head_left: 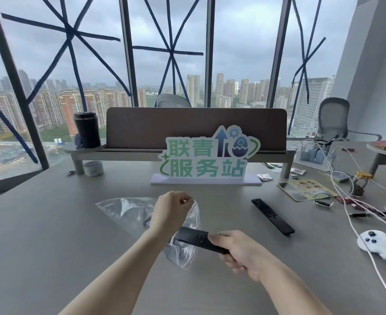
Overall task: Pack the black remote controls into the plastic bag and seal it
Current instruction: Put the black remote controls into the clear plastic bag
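A clear plastic bag (128, 213) lies on the grey table with its mouth lifted toward me. My left hand (170, 212) pinches the upper edge of that mouth and holds it open. My right hand (237, 253) grips one black remote control (194, 238) by its near end, and the far end pokes into the bag's opening. A second black remote control (272, 219) lies flat on the table to the right, apart from both hands.
A green and white sign (206, 159) stands behind the bag. To the right are a white game controller (379, 245), white cables (346, 214), a sticker sheet (305, 189) and a small jar (361, 184). A tape roll (93, 168) and black tumbler (87, 129) sit back left.
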Action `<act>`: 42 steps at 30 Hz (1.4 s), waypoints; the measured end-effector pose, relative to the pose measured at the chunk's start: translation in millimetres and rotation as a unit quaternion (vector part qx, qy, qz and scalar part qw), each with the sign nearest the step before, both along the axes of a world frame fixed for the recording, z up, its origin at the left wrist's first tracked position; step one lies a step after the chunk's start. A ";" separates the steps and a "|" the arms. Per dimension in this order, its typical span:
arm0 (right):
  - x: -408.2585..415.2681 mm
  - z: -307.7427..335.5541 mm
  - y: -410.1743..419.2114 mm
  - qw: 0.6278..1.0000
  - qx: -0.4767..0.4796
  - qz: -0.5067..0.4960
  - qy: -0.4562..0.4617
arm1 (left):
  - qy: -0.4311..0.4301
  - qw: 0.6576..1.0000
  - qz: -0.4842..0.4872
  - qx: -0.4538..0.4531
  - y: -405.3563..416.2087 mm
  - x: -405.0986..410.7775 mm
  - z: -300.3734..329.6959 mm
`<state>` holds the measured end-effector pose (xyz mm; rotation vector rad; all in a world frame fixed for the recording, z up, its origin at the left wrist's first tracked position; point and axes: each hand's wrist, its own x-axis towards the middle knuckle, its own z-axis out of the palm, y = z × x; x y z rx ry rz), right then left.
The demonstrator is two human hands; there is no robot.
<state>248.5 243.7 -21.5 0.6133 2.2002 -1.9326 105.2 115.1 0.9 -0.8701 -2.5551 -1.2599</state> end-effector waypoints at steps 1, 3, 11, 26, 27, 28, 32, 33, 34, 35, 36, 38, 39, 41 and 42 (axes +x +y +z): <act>-9.6 -4.9 -8.0 0.999 -0.035 -0.004 0.016 | 0.004 1.000 -0.004 0.005 4.8 1.7 3.6; -23.0 -11.6 -18.0 0.996 -0.073 -0.027 0.041 | 0.007 1.000 0.001 0.016 8.5 2.0 7.0; 1.6 -38.7 87.7 0.902 0.314 -0.295 0.025 | -0.028 0.999 0.032 0.004 -12.6 -6.1 -17.5; 5.6 -57.9 136.1 0.931 0.161 -0.326 0.041 | -0.089 0.994 0.032 -0.047 -29.5 9.4 -32.0; 15.4 -47.7 130.5 0.940 0.073 -0.326 0.071 | -0.088 0.995 0.039 -0.038 -29.4 8.5 -31.0; 26.8 -35.2 122.0 0.948 0.004 -0.303 0.093 | -0.090 0.995 0.045 -0.029 -28.8 7.8 -30.1; 57.2 3.1 78.5 0.989 -0.038 -0.126 0.064 | -0.095 0.994 0.048 -0.012 -23.8 10.9 -28.5; 54.9 5.1 65.1 0.996 -0.013 -0.083 0.042 | -0.091 0.995 0.046 -0.014 -22.5 12.7 -28.4; 48.8 4.3 50.6 0.998 0.009 -0.050 0.027 | -0.088 0.995 0.043 -0.015 -21.6 14.9 -27.9; 39.8 1.3 34.5 0.999 0.021 -0.028 0.024 | -0.085 0.996 0.040 -0.014 -21.4 17.0 -27.1; 29.1 -3.9 18.5 0.999 0.019 -0.015 0.031 | -0.079 0.996 0.037 -0.013 -22.1 18.7 -26.3; 8.4 -13.9 -8.3 0.998 -0.013 -0.018 0.061 | -0.066 0.997 0.035 -0.017 -25.6 21.0 -24.5; 0.5 -18.1 -18.0 0.996 -0.009 -0.032 0.080 | -0.058 0.997 0.036 -0.020 -28.5 21.2 -23.7; -11.3 -26.8 -22.8 0.985 0.082 -0.096 0.116 | -0.048 0.998 0.038 -0.021 -36.1 19.6 -22.3; -14.4 -29.4 -20.3 0.971 0.144 -0.142 0.126 | -0.044 0.998 0.038 -0.022 -39.6 18.8 -21.8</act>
